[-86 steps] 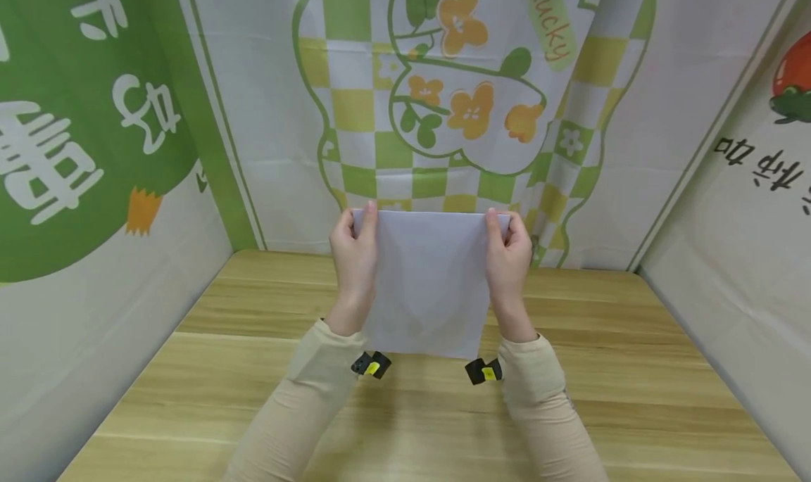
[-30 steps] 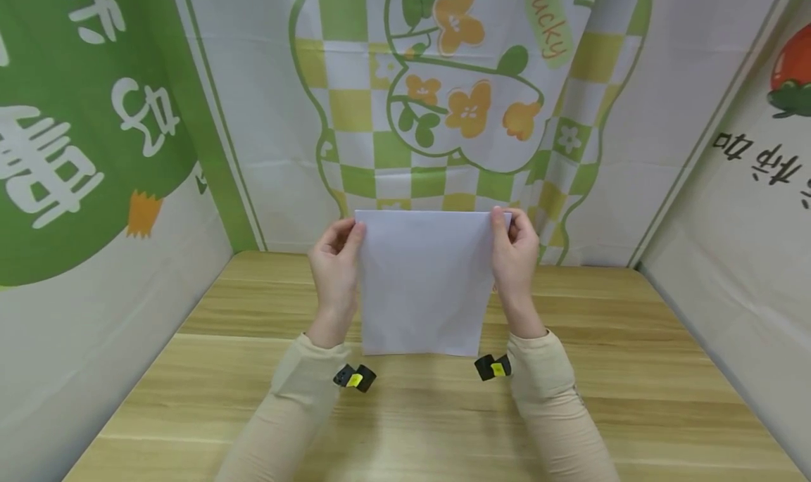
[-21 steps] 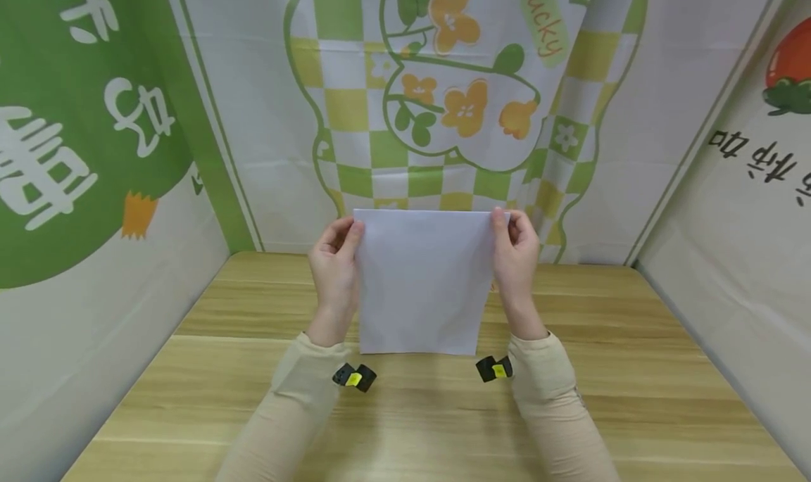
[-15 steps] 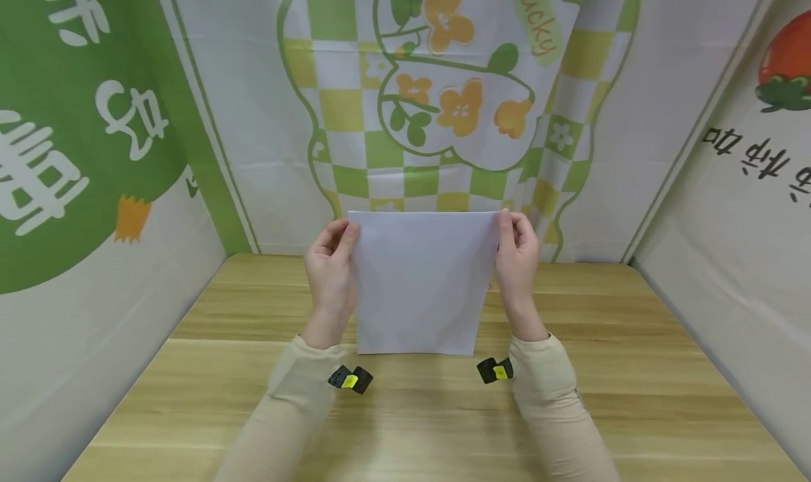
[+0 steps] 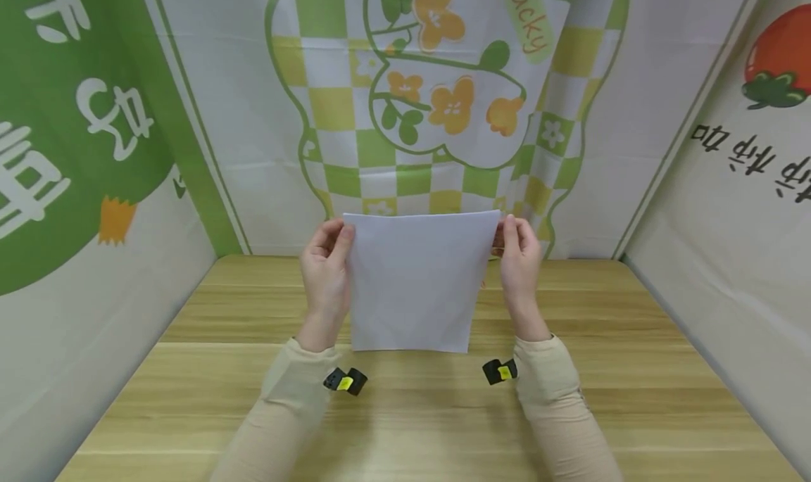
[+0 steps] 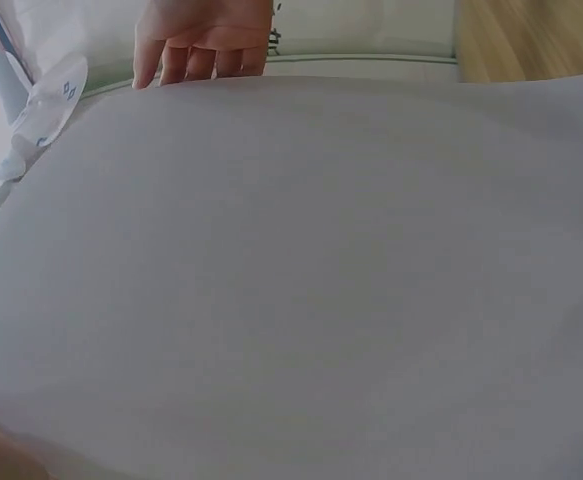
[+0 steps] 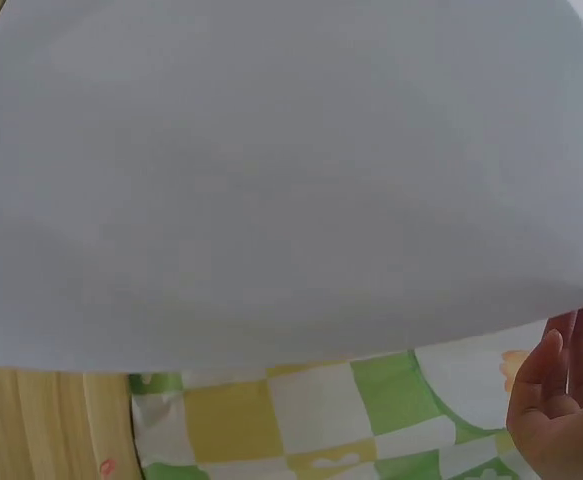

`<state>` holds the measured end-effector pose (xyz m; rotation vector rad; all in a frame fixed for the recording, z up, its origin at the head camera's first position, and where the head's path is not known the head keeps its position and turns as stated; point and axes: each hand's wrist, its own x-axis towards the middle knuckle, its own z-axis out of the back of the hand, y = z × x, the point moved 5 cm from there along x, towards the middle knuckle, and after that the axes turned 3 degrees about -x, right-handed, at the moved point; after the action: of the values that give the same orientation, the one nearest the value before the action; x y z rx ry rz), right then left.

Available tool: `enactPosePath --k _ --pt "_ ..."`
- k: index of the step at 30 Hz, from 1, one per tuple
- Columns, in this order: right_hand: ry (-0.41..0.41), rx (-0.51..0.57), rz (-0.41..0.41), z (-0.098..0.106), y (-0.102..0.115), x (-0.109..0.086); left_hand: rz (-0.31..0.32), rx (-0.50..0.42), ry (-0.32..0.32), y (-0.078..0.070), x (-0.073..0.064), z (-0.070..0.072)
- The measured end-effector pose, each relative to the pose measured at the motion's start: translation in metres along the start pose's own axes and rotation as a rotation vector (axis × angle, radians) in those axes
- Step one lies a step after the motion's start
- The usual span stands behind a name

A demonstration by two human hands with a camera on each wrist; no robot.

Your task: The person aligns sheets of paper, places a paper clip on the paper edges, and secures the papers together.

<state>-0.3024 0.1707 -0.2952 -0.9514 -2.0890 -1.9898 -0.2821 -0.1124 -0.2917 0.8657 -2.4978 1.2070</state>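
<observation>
A white sheet of paper [image 5: 412, 285] hangs upright above the table, with its top edge slightly bowed. My left hand [image 5: 324, 264] pinches its upper left corner, thumb on the near face. At the right edge, my right hand [image 5: 521, 264] stands with its thumb away from the sheet and its fingers loosely bent. In the right wrist view, that hand's fingertips [image 7: 581, 325] are right at the paper's edge. The left wrist view is mostly filled by the sheet, with the right hand [image 6: 211, 40] beyond its far edge.
The wooden table [image 5: 412, 426] extends beneath both arms. Printed fabric walls surround it: a checkered back curtain [image 5: 380, 169], a green-and-white left wall [image 5: 146, 271] and a right wall [image 5: 728, 257]. Small black devices [image 5: 345, 381] with yellow tags sit at the wrists.
My right thumb has come off the paper's upper right corner, and that hand sits slightly apart. Earlier, my left hand shifted outward to the left corner. The background has slid left in view.
</observation>
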Motion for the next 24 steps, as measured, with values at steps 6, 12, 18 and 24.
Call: enactPosePath --k 6,12,18,24 --pt "-0.001 -0.041 -0.031 0.008 -0.011 0.001 0.003 0.022 0.002 -0.001 0.000 0.001" --pt "0.015 -0.098 -0.051 0.016 -0.021 0.002 -0.005 0.028 -0.002 -0.002 -0.001 0.002" --pt "0.040 -0.157 -0.103 0.021 -0.024 0.001 -0.012 0.030 0.000 -0.002 0.000 0.003" --pt "0.050 -0.245 -0.144 0.028 -0.051 0.008 -0.008 0.036 -0.017 -0.002 -0.001 0.003"
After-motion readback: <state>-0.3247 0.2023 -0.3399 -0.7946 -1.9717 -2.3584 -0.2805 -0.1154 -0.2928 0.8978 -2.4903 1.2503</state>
